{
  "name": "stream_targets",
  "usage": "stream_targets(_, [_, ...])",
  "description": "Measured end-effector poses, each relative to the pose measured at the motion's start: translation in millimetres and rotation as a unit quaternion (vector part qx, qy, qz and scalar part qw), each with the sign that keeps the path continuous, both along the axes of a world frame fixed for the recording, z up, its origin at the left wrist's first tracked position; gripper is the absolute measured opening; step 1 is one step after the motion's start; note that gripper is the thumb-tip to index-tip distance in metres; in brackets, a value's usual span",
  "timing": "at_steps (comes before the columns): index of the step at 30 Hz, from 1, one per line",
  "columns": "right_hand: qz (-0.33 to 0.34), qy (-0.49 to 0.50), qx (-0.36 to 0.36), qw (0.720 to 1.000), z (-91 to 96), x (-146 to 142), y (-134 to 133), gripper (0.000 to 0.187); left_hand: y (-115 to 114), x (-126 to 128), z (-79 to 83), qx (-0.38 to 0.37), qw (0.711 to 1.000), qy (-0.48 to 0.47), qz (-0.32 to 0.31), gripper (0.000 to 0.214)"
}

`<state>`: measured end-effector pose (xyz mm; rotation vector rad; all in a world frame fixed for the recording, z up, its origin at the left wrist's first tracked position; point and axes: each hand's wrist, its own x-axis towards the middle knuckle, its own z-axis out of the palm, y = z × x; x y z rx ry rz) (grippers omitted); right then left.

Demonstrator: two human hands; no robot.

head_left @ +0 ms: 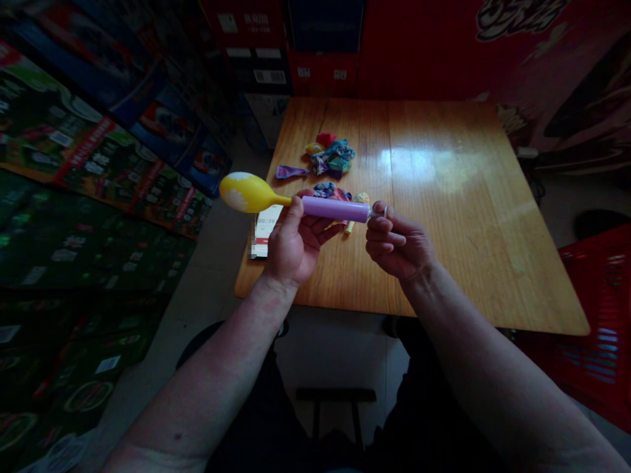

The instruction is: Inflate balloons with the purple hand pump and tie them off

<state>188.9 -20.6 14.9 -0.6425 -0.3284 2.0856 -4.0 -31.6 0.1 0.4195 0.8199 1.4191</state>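
My left hand (290,243) is wrapped round the front of a purple hand pump (335,209), thumb up by its nozzle. A yellow balloon (246,192) with white print, partly blown up, sits on that nozzle and sticks out to the left. My right hand (394,244) is closed on the pump's handle (382,211) at the barrel's right end, pushed almost fully in. Both hands hover over the near left part of a wooden table (444,217).
A heap of limp coloured balloons (332,156) lies on the table beyond the pump, a few more (340,193) just behind it. A phone (267,231) rests at the table's left edge. Stacked printed boxes (98,171) fill the left; a red crate (599,315) stands right.
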Motion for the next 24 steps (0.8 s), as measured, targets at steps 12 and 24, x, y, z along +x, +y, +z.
stream_targets(12, [0.015, -0.007, 0.047, 0.999, -0.5, 3, 8, 0.014, 9, -6, -5.6, -0.016, 1.0, -0.012, 0.007, 0.034])
stream_targets(24, [-0.008, -0.041, 0.055, 0.998, 0.0, 6, 1, 0.012, -2, 9, 6.5, 0.007, 1.0, -0.009, -0.01, 0.037])
